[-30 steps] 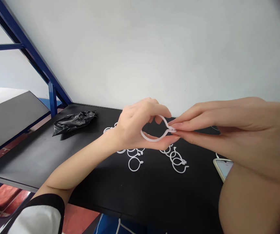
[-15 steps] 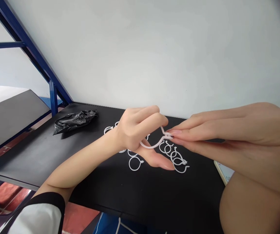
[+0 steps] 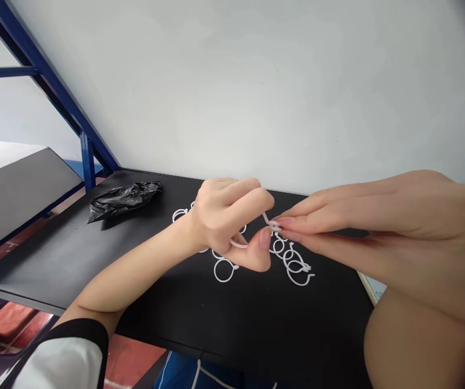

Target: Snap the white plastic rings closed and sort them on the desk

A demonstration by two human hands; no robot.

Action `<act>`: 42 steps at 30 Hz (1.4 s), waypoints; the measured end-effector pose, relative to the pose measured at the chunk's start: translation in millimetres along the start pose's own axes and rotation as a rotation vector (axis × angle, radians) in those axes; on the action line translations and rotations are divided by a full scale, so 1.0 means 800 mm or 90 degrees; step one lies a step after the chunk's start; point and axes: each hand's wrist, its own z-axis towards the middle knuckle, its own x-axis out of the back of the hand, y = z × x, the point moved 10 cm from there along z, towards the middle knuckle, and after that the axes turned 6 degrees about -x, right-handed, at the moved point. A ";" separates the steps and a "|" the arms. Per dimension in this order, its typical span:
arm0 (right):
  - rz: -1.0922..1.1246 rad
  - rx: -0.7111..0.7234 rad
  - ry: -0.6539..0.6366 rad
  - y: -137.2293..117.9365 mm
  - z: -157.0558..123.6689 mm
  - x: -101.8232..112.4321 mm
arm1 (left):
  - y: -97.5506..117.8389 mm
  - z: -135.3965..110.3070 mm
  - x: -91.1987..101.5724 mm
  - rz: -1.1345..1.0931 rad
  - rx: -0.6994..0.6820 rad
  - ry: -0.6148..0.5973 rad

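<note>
Above the black table (image 3: pixel 200 313), a white plastic ring (image 3: pixel 238 245) with a clasp is held between both hands. My left hand (image 3: pixel 232 221) is closed around it, with the curled fingers over the loop and the thumb against its near side. Part of the loop is hidden by those fingers. The fingertips and thumb of my right hand (image 3: pixel 362 221) pinch the ring's clasp end. Below the hands lie several more white rings (image 3: pixel 297 265) to the right, and others, such as a single ring (image 3: pixel 224 270), to the left, partly covered by my left hand and forearm.
A crumpled black plastic bag (image 3: pixel 125 201) lies at the table's far left. A phone (image 3: pixel 373 286) is partly hidden under my right hand. Behind the table rises a pale wall (image 3: pixel 256 97). A blue metal frame (image 3: pixel 54 92) stands at the left beside a grey panel (image 3: pixel 17 200).
My left thumb has bent upward and closed in against the ring near its clasp; before, it was stretched out below. Both hands have shifted slightly left with the ring.
</note>
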 end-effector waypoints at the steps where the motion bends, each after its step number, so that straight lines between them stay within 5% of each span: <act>1: -0.002 -0.004 0.002 0.001 0.000 0.000 | 0.001 0.000 0.000 -0.001 -0.005 -0.002; 17: -0.011 0.008 -0.014 0.000 -0.002 -0.012 | 0.003 -0.007 -0.008 0.092 -0.060 -0.101; 26: -0.008 0.002 -0.063 -0.001 -0.001 -0.022 | 0.012 -0.016 -0.002 0.081 -0.125 -0.086; 32: 0.007 -0.010 -0.057 0.001 -0.002 -0.021 | -0.001 -0.022 -0.014 0.142 -0.077 -0.151; 42: 0.006 -0.005 -0.052 -0.001 -0.004 -0.027 | 0.004 -0.021 -0.012 0.102 -0.086 -0.132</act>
